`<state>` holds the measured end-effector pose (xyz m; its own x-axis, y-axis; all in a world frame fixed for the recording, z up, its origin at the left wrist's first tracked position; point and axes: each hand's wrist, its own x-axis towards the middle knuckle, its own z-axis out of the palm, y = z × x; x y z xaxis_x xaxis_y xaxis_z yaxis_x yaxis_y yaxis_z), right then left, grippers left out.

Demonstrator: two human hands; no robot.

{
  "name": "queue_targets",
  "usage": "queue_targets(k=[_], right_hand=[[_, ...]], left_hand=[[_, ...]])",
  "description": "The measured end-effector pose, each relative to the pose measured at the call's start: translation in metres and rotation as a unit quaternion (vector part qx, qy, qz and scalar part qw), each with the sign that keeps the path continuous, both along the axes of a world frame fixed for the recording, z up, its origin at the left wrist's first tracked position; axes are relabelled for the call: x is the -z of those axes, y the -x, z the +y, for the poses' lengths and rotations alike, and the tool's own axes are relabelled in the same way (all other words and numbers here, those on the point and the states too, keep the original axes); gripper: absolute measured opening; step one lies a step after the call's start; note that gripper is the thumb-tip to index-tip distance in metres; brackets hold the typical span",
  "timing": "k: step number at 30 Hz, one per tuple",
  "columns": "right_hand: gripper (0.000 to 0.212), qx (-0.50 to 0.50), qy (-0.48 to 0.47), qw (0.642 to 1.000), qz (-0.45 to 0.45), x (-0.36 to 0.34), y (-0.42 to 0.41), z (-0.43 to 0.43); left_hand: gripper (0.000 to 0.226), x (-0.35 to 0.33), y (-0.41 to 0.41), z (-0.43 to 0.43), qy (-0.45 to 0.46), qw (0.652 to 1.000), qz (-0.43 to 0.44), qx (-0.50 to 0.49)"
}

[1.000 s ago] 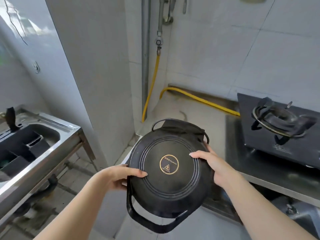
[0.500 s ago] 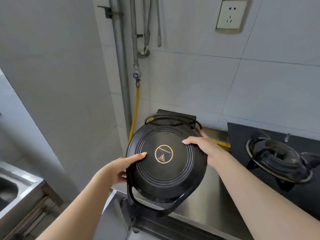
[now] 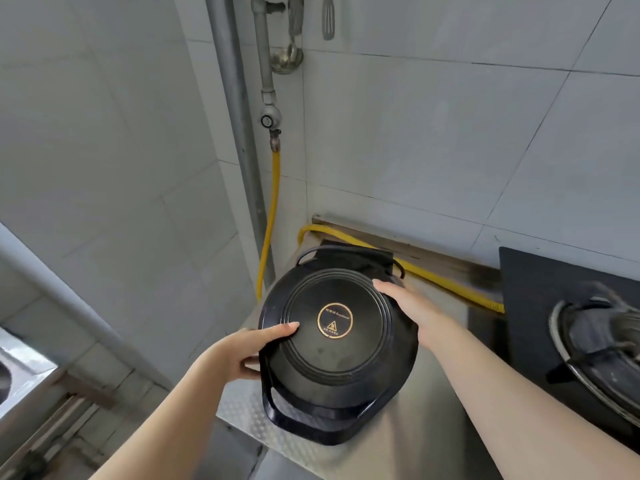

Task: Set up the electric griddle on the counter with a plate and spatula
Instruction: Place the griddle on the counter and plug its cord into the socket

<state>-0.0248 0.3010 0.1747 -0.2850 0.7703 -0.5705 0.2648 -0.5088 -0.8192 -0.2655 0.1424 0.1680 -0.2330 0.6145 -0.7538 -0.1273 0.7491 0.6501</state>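
The black round electric griddle [image 3: 332, 362], with a gold ring emblem on its closed lid and a loop handle at the front, is held low over the left end of the steel counter [image 3: 415, 441]. My left hand [image 3: 242, 351] grips its left rim, thumb on the lid. My right hand [image 3: 408, 306] holds its right rim, fingers on the lid. A metal spatula [image 3: 328, 19] hangs on the wall above. No plate is in view.
A black gas stove [image 3: 540, 306] with a burner [image 3: 599, 344] fills the counter's right side. A yellow gas hose [image 3: 273, 216] drops from a wall valve and runs along the counter's back. A ladle [image 3: 287, 57] hangs by the pipes. A steel sink stand [image 3: 20, 382] is at left.
I have carried the griddle from beside the sink stand forward and over the counter's left end, lower toward its surface. Both hands kept their grip.
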Motion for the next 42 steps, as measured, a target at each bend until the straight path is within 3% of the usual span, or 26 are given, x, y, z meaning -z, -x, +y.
queue_targets(k=[8, 14, 16, 19, 22, 25, 29, 34, 39, 42], right_hand=[[0.060, -0.030, 0.015, 0.998, -0.050, 0.016, 0.018, 0.024], [0.058, -0.031, 0.057, 0.993, -0.095, 0.026, 0.018, 0.035], [0.050, -0.023, 0.084, 0.989, -0.117, 0.027, 0.017, 0.041], [0.037, 0.053, 0.117, 0.987, -0.101, 0.026, 0.008, 0.051], [0.049, 0.102, 0.136, 0.979, -0.116, 0.029, 0.001, 0.064], [0.060, 0.082, 0.149, 0.973, -0.158, 0.029, 0.015, 0.070], [0.027, 0.119, 0.137, 0.966, -0.184, 0.025, 0.038, 0.081], [0.011, 0.169, 0.123, 0.956, -0.204, 0.022, 0.044, 0.081], [0.023, 0.152, -0.028, 0.975, -0.158, -0.003, 0.061, 0.100], [0.028, 0.134, -0.107, 0.977, -0.129, -0.018, 0.071, 0.100]], left_hand=[[0.086, 0.015, 0.032, 0.029, 0.063, 0.995, -0.013, 0.078], [0.097, 0.011, 0.054, 0.063, 0.090, 0.980, -0.024, 0.177], [0.103, 0.003, 0.062, 0.085, 0.076, 0.981, -0.018, 0.178], [0.129, -0.007, 0.065, 0.118, 0.054, 0.990, -0.029, 0.130], [0.140, -0.005, 0.061, 0.143, 0.052, 0.994, -0.046, 0.089], [0.123, 0.008, 0.052, 0.158, 0.086, 0.994, -0.028, 0.068], [0.073, 0.017, 0.044, 0.171, 0.082, 0.995, 0.026, 0.041], [0.003, 0.010, 0.040, 0.180, 0.027, 0.998, 0.059, 0.008], [0.043, 0.007, 0.039, 0.187, -0.002, 1.000, 0.030, -0.001], [0.053, 0.004, 0.038, 0.187, 0.011, 1.000, 0.021, 0.005]])
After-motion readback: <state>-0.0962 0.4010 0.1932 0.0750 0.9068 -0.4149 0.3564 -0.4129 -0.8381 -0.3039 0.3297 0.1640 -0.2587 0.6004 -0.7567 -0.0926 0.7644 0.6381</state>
